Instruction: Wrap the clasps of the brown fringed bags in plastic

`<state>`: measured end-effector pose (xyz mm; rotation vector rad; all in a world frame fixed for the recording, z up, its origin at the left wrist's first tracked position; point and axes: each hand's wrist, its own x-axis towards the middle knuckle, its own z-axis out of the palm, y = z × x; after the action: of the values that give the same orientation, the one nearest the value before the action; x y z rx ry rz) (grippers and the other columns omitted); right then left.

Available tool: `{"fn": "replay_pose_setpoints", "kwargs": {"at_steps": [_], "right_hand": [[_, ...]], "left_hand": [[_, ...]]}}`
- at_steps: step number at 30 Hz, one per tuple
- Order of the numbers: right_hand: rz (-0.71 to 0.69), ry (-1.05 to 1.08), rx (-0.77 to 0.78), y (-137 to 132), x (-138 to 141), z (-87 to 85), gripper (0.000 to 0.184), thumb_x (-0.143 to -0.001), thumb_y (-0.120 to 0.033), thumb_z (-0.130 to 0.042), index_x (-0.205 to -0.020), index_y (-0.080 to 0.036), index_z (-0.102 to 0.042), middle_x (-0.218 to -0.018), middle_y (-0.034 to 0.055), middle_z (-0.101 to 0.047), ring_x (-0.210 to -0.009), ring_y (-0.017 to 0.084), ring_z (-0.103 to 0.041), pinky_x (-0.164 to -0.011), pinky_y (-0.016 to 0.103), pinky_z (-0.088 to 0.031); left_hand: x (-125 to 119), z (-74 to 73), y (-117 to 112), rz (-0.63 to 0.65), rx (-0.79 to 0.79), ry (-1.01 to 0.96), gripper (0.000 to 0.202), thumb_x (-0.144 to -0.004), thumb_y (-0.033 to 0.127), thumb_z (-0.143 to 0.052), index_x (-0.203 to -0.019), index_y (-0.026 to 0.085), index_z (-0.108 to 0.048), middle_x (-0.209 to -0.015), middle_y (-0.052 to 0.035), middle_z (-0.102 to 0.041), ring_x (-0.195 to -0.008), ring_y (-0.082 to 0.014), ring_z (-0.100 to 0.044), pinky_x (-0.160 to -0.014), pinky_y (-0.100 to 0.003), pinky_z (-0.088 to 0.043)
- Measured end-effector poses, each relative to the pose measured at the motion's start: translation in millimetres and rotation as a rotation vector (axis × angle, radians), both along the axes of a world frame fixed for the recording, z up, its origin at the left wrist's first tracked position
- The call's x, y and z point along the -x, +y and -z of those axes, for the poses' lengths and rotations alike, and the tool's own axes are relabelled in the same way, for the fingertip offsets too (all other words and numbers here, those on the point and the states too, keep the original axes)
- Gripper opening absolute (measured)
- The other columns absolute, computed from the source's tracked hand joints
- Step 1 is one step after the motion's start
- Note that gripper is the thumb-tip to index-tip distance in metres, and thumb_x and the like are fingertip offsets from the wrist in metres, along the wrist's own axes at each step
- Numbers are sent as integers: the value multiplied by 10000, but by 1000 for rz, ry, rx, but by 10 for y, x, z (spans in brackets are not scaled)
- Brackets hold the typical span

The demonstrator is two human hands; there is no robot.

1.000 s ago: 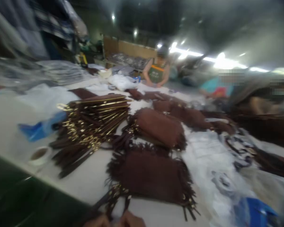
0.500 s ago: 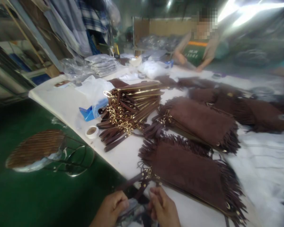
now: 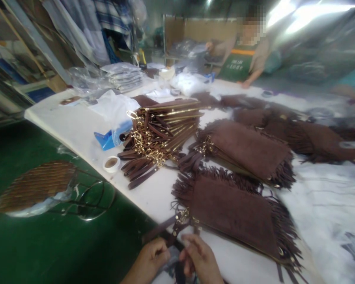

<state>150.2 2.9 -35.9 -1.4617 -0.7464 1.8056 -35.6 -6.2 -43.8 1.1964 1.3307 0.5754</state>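
Observation:
At the table's near edge, my left hand (image 3: 154, 258) is closed, with thumb and fingers pressed together. My right hand (image 3: 199, 256) is beside it, its fingers curled in a pinch. Dark strap-like material shows between them; what either hand grips is too blurred to tell. Just beyond lies a brown fringed suede bag (image 3: 233, 213), with gold clasps (image 3: 182, 217) and a brown strap (image 3: 159, 228) at its left end, close above my left hand. Behind it rests a second fringed bag (image 3: 251, 148). To the left is a pile of brown zippered pouches (image 3: 171, 122) with gold clips and wrist straps.
A white tape roll (image 3: 111, 164) and a blue piece (image 3: 104, 140) sit near the left edge of the white table (image 3: 56, 114). On the floor stands a stool (image 3: 38, 185). White cloth (image 3: 325, 205) lies at right. A person in a green apron (image 3: 238, 65) works across the table.
My view has shifted slightly, so the table sits a little further left and higher. Both hands remain closed near each other, slightly nearer together. The person opposite has raised one arm.

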Motion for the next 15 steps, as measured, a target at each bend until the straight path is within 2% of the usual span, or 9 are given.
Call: {"fn": "replay_pose_setpoints", "kwargs": {"at_steps": [3,6,9,11,13,15], "right_hand": [[-53,-219,-101,-102,-220,17,526,-774,-696,-531,-832,-177,-593,-558,-4,-634,-349,99,-497,-380,208,-355],[-54,-545,-211,-121,-431,-15,437,-850,-625,-446,-877,-209,-576,-572,-18,-625,-431,146,-559,-471,249,-416],[-154,-789,-248,-37,-464,-72,389,-877,-555,-431,-1013,-207,-539,-587,-6,-627,-558,213,-625,-547,288,-408],[-246,-926,-241,43,-401,-111,330,-895,-487,-421,-1025,-203,-525,-624,27,-654,-639,252,-653,-571,303,-380],[-281,-1017,-231,111,-339,-135,249,-897,-414,-422,-985,-207,-529,-674,62,-679,-682,271,-662,-579,307,-360],[-253,-960,-237,157,-321,-132,177,-869,-368,-459,-912,-214,-535,-686,68,-681,-682,256,-654,-576,297,-356]], "left_hand": [[40,-64,6,-52,33,29,496,-790,657,-534,-644,187,-475,-628,36,-437,-636,-151,-446,-587,-248,-326],[137,-220,96,-77,-119,238,381,-903,501,-466,-672,198,-479,-679,22,-484,-676,-161,-495,-628,-253,-377],[234,-339,242,-30,-402,487,292,-959,368,-398,-781,213,-569,-865,-27,-596,-868,-202,-569,-808,-306,-433],[282,-383,316,-17,-546,588,259,-962,328,-393,-862,227,-609,-1027,-55,-614,-1017,-227,-562,-923,-355,-419],[309,-428,330,-78,-599,634,242,-955,325,-410,-882,228,-620,-1143,-65,-590,-1091,-237,-546,-975,-379,-405],[289,-491,275,-184,-603,614,222,-946,334,-437,-895,229,-625,-1202,-65,-565,-1130,-238,-529,-1003,-378,-384]]}}
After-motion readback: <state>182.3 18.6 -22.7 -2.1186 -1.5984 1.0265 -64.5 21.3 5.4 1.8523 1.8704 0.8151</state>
